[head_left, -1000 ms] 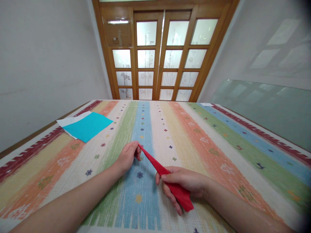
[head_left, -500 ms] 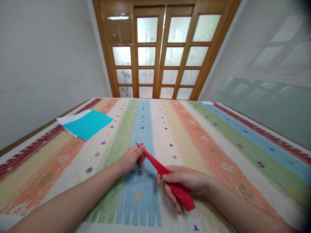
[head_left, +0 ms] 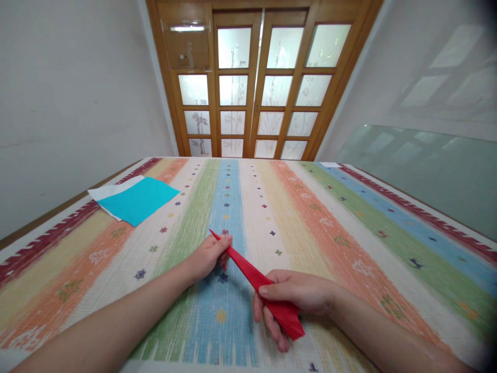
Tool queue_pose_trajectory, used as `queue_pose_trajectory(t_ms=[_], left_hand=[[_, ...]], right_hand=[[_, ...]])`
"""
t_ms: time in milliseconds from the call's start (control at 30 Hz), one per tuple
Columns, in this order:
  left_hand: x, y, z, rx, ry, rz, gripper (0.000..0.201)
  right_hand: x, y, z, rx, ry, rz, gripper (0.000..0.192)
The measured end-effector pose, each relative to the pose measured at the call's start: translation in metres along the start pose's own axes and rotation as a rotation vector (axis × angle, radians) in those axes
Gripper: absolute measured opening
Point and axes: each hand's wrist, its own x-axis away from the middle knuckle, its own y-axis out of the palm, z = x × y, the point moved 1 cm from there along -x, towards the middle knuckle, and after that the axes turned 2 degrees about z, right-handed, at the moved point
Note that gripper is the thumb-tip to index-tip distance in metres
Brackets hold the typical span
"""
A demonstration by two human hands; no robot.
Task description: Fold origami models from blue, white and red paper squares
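Observation:
Both hands hold a narrow folded piece of red paper (head_left: 248, 270) above the striped tablecloth (head_left: 221, 331). It tapers to a sharp point at the upper left and widens toward the lower right. My left hand (head_left: 209, 256) pinches it just behind the pointed tip. Around the wider part, my right hand (head_left: 297, 294) is closed, thumb on top and fingers underneath. The broad end sticks out below the right palm. Part of the paper's underside is hidden by the fingers.
At the left of the table lie a bright blue sheet of paper (head_left: 137, 199) and a white sheet (head_left: 103, 192) partly under it. A small white piece (head_left: 330, 165) sits at the far right edge. Beyond stand wooden doors (head_left: 252, 77) with glass panes; a greenish glass panel (head_left: 419, 166) is at right.
The red paper has shifted slightly to the left, and more of its tip now shows beyond the left fingers. My right hand has dipped a little.

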Motion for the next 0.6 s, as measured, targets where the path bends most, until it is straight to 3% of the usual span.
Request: queue_pose_trajectory(t_ms=[467,600], left_hand=[[-0.0063,-0.0108,0.0058,0.095,0.065,0.241,0.057],[-0.0027,-0.0056,0.0058,0.060,0.053,0.141,0.058]], right_hand=[[-0.0008,-0.0041,0.0040,-0.025,-0.025,-0.028,0.057],[-0.0013,-0.0044,0.0044,-0.026,-0.020,-0.040,0.059]])
